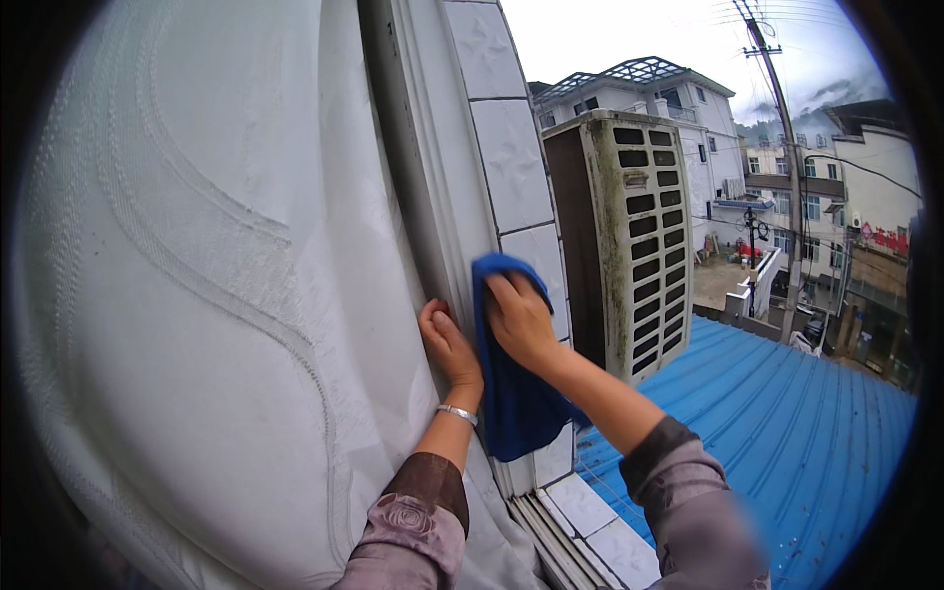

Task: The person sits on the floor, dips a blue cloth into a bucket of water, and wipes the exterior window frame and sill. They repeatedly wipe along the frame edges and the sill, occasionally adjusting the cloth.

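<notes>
A dark blue cloth (513,398) hangs bunched under my right hand (521,320), whose bent fingers press it against the edge of the white window frame (447,187) and the white wall tiles (506,162). The lower part of the cloth drapes down beside my right wrist. Just left of it, my left hand (451,346) has its fingers curled at the inner side of the frame, by the white curtain (236,393). What those fingers close on is hidden. A silver bracelet (458,414) circles my left wrist.
Outside, an outdoor air conditioner unit (629,246) with a stained grille stands right of the tiles. Below it spreads a blue corrugated roof (777,433). The window track (556,541) and tiled sill (590,511) lie at the bottom. Farther off rise buildings and a utility pole (787,147).
</notes>
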The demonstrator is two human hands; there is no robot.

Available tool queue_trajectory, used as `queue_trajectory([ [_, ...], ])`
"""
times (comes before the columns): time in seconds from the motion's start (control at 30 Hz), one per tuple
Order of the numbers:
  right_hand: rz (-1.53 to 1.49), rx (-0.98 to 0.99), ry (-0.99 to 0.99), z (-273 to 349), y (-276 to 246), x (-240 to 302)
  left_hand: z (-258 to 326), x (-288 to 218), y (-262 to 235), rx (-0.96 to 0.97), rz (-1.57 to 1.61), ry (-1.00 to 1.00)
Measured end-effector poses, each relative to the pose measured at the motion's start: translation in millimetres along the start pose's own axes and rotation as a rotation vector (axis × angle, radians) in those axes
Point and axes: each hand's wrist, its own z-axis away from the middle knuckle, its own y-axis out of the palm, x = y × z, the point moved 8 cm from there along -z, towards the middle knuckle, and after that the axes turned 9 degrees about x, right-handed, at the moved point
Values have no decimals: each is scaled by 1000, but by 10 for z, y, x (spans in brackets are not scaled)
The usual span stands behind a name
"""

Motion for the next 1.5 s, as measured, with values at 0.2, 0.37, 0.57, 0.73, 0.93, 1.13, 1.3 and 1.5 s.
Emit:
queue_trajectory([
  [0.2, 265, -193, -96, -1232, 130, 91, -15, 12, 44, 78, -81, -10],
  [0.37, 254, -199, -40, -2115, 88, 14, 66, -55, 17, 62, -81, -83],
  [0.57, 442, -151, -34, -3689, -274, 89, 61, -192, -28, 96, -179, -76],
  [0.73, 590, -219, -109, -3816, -291, 20, 47, -213, 20, 106, -199, -14],
  [0.93, 465, 61, -240, -2455, -60, 112, 71, -188, -72, 17, -307, -14],
  [1.13, 431, 317, -328, -1261, 129, 49, 94, 16, -93, -34, -212, -87],
  [1.3, 495, 135, -358, -1334, -7, -25, 154, 6, -117, -9, -222, -110],
  [1.5, 824, -186, -498, -2617, -312, -14, 162, 1, -44, 69, -25, -137],
])
